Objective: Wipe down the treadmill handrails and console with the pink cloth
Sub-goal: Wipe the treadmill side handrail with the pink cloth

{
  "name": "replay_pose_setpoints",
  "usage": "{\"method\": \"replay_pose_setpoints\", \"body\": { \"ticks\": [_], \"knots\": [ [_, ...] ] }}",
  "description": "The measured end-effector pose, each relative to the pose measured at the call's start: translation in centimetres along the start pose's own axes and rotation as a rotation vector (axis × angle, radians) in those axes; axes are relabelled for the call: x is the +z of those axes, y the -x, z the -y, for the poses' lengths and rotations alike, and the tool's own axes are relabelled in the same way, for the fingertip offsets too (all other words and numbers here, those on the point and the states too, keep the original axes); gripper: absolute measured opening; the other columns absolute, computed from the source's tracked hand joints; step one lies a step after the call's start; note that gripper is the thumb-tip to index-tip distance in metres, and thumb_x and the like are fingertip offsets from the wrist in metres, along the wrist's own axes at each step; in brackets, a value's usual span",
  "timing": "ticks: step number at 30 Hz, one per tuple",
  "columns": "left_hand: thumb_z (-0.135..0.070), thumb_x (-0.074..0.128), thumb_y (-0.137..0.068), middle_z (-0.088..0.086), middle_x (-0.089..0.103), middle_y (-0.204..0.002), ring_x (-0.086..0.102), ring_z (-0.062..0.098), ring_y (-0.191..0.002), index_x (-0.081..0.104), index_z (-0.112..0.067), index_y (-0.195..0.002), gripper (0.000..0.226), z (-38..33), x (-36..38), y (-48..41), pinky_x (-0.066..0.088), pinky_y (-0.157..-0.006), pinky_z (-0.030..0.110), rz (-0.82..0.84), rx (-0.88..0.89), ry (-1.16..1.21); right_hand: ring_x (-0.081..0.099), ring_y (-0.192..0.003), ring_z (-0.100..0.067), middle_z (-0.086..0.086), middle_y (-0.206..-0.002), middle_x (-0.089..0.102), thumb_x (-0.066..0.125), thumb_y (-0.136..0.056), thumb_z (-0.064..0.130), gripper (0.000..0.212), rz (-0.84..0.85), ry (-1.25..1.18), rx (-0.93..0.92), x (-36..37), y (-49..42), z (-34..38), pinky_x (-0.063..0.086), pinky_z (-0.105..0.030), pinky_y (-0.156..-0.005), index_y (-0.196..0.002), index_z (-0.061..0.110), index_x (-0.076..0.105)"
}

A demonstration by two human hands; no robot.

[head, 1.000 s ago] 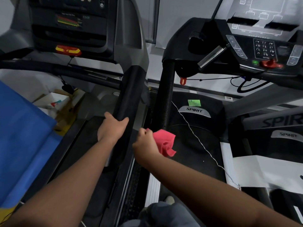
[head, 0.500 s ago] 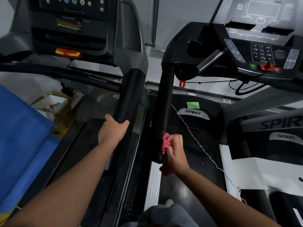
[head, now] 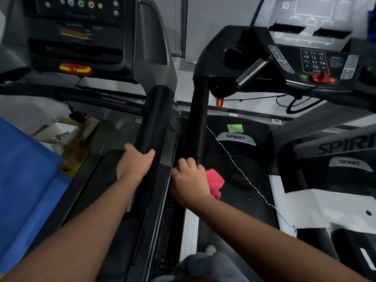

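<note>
My right hand [head: 190,180] grips the pink cloth [head: 215,181] and wraps it over the lower end of the black foam handrail [head: 199,123] of the right treadmill. Part of the cloth hangs out to the right of my hand. My left hand [head: 135,161] grips the wider black handrail [head: 152,121] of the left treadmill. The right treadmill's console [head: 309,51] with keypad and red safety key sits at upper right. The left treadmill's console [head: 79,33] is at upper left.
A white cord [head: 240,171] runs diagonally across the right treadmill's black deck [head: 236,192]. A blue sheet [head: 24,186] covers the left side, with cardboard boxes [head: 65,137] behind it. A further machine marked SPIRIT [head: 345,159] stands at far right.
My right hand has moved with the pink cloth from beside the right handrail onto its lower end, shifting from its right side to over the top. My left hand has stayed put.
</note>
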State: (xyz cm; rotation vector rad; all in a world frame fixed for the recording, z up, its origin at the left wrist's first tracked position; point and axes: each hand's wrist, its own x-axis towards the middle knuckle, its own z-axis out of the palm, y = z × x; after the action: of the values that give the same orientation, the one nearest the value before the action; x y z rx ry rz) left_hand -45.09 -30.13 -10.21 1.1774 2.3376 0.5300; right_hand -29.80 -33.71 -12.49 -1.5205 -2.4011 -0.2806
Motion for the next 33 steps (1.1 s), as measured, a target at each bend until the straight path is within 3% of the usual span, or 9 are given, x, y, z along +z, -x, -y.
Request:
{"method": "replay_pose_setpoints", "body": {
  "ticks": [3,6,11,15,18,22,26,31,33],
  "knots": [
    [-0.050,0.053,-0.087,0.016,0.061,-0.107,0.058,0.033,-0.084,0.035,-0.007,-0.122,0.058,0.1,0.1,0.1,0.045,-0.066,0.036,-0.002,0.006,-0.003,0.051,-0.072,-0.024,-0.001,-0.077,0.056,0.074,-0.060,0.040,0.023,-0.022,-0.017,-0.115,0.1,1.0,-0.3,0.036,-0.028,-0.056,-0.072,0.022,0.067],
    [-0.050,0.053,-0.088,0.014,0.060,-0.104,0.056,0.031,-0.080,0.034,-0.006,-0.124,0.060,0.1,0.0,0.1,0.044,-0.065,0.036,-0.002,0.008,0.009,0.049,-0.075,-0.024,-0.002,-0.085,0.055,0.052,-0.071,0.038,0.023,-0.098,-0.237,-0.038,0.2,2.3,-1.7,0.039,-0.028,-0.057,-0.081,0.019,0.062],
    [-0.047,0.053,-0.088,0.008,0.053,-0.092,0.054,0.029,-0.075,0.033,-0.007,-0.125,0.059,-0.2,0.0,0.1,0.045,-0.063,0.036,-0.006,0.014,0.000,0.044,-0.087,0.002,0.008,-0.094,0.038,0.039,-0.073,0.025,0.009,-0.139,-1.077,0.484,1.1,3.2,-3.1,0.037,-0.014,-0.080,-0.080,0.023,0.045],
    [-0.047,0.053,-0.087,0.009,0.055,-0.093,0.056,0.030,-0.076,0.034,-0.007,-0.124,0.058,-0.2,0.1,-0.1,0.046,-0.063,0.035,-0.010,0.015,0.003,0.049,-0.074,-0.010,-0.003,-0.083,0.050,0.042,-0.096,0.034,0.023,-0.008,-1.671,1.048,2.2,3.1,-2.6,0.044,-0.028,-0.073,-0.087,0.013,0.048],
    [-0.048,0.052,-0.087,0.009,0.056,-0.093,0.056,0.028,-0.074,0.033,-0.007,-0.126,0.059,-0.1,0.2,-0.3,0.042,-0.057,0.033,-0.012,0.012,-0.012,0.063,-0.066,-0.021,-0.010,-0.073,0.064,0.043,-0.096,0.031,0.030,0.216,-2.061,1.269,2.7,3.0,-2.9,0.055,-0.032,-0.066,-0.082,0.009,0.059],
    [-0.048,0.053,-0.086,0.013,0.060,-0.105,0.056,0.029,-0.077,0.033,-0.008,-0.125,0.059,0.1,0.3,-0.5,0.042,-0.059,0.033,-0.005,0.006,-0.021,0.058,-0.068,-0.025,-0.011,-0.074,0.057,0.051,-0.077,0.026,0.020,0.408,-2.077,1.415,3.5,1.7,-3.4,0.050,-0.037,-0.075,-0.080,0.007,0.059],
    [-0.049,0.054,-0.086,0.015,0.060,-0.110,0.058,0.032,-0.086,0.033,-0.010,-0.126,0.060,-0.1,0.4,-0.6,0.045,-0.065,0.035,-0.002,0.010,-0.026,0.066,-0.060,-0.029,-0.017,-0.073,0.065,0.036,-0.093,0.027,0.035,0.491,-2.143,1.488,4.1,0.1,-3.9,0.054,-0.034,-0.068,-0.087,0.003,0.060],
    [-0.048,0.053,-0.086,0.013,0.060,-0.104,0.053,0.028,-0.078,0.033,-0.010,-0.127,0.060,-0.4,0.2,-0.6,0.040,-0.060,0.033,-0.006,0.002,-0.028,0.062,-0.054,-0.015,-0.005,-0.068,0.062,0.052,-0.088,0.014,0.016,0.608,-2.201,1.213,3.4,0.7,-2.2,0.051,-0.022,-0.053,-0.076,0.009,0.061],
    [-0.048,0.054,-0.086,0.013,0.060,-0.105,0.054,0.028,-0.079,0.033,-0.010,-0.126,0.059,-0.3,0.1,-0.6,0.039,-0.060,0.033,0.002,0.000,-0.016,0.061,-0.052,-0.019,-0.009,-0.064,0.060,0.053,-0.086,0.015,0.020,0.596,-2.199,1.262,3.0,0.9,-2.2,0.053,-0.024,-0.055,-0.069,0.006,0.059]
  ]
}}
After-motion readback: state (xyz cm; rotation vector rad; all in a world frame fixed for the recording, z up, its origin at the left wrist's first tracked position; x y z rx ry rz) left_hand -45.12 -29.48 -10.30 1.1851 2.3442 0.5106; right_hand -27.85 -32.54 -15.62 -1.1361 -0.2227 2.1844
